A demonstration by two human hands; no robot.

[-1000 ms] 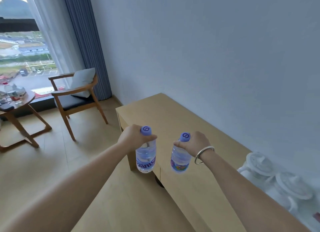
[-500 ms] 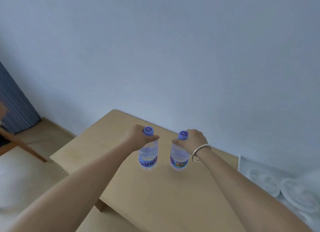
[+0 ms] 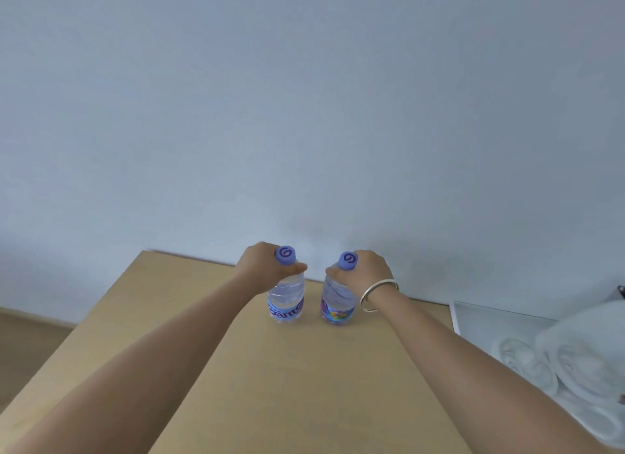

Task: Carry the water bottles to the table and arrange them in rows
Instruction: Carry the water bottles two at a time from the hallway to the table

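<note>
Seen from the head camera, both arms reach forward over a light wooden counter (image 3: 304, 386) that stands against a pale wall (image 3: 304, 98). The left hand (image 3: 260, 267) has its fingers curled round the neck of the left water bottle (image 3: 286, 301), just under that bottle's purple cap (image 3: 285, 254); this grip is closed tight on the bottle. The right hand (image 3: 368, 271), with a silver bangle (image 3: 377, 294) on its wrist, grips the neck of the right water bottle (image 3: 336, 304) in the same way, below its own purple cap. Both bottles are upright, side by side and a little apart, near the counter's far edge by the wall; whether their bases touch the wood or hang just above it cannot be told. At the right edge, white blurred items (image 3: 575, 362) sit on a white tray (image 3: 480, 321).
</note>
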